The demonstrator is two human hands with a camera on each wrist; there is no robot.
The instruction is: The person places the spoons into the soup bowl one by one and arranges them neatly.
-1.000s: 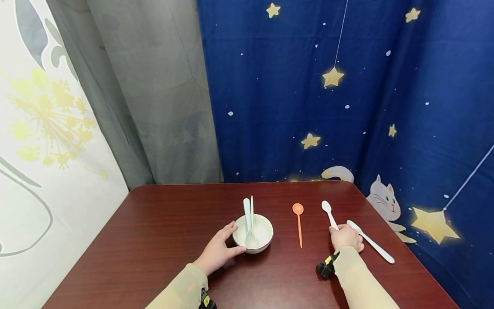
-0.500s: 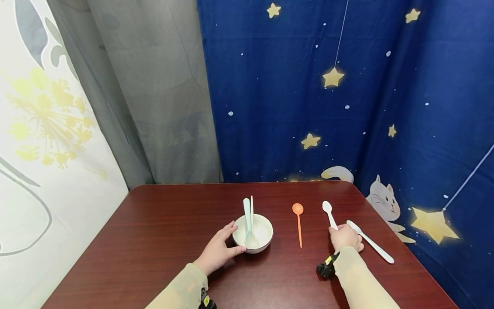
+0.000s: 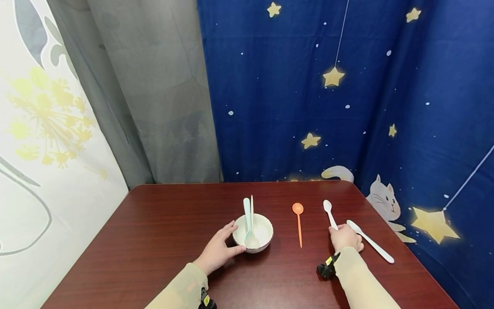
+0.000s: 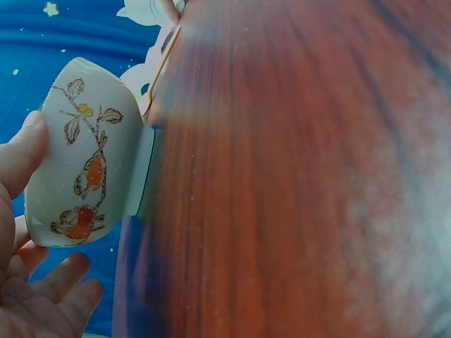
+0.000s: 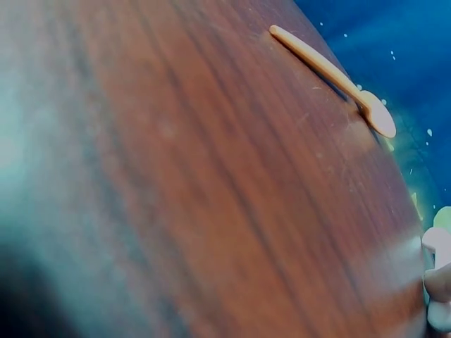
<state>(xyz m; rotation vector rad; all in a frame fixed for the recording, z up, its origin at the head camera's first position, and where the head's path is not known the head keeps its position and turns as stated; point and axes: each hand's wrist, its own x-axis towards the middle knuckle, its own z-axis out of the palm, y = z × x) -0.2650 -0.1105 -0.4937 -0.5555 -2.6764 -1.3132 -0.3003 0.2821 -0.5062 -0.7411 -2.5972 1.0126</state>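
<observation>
My left hand point(image 3: 219, 249) holds the white bowl point(image 3: 265, 231) at its left side, thumb on the near rim and fingers on the far left. A leaf-and-fruit pattern marks the bowl's outside in the left wrist view. In the bowl lean a pale green spoon point(image 3: 247, 210) and a thin pale utensil point(image 3: 252, 206) whose lower end is hard to make out. At the right my right hand point(image 3: 345, 238) pinches a white spoon point(image 3: 328, 209) by its handle. The palm hides the handle's end. Just right of that hand lies a second white spoon point(image 3: 376, 245).
Between bowl and right hand lies an orange spoon point(image 3: 298, 214), its round end pointing away. All stand on a dark red-brown table point(image 3: 173, 214). A blue starry curtain point(image 3: 278, 107) and a grey curtain point(image 3: 166, 107) hang behind the far edge.
The pinched white spoon's far end has shifted very slightly to the right. Both hands, the bowl and the other spoons look unmoved.
</observation>
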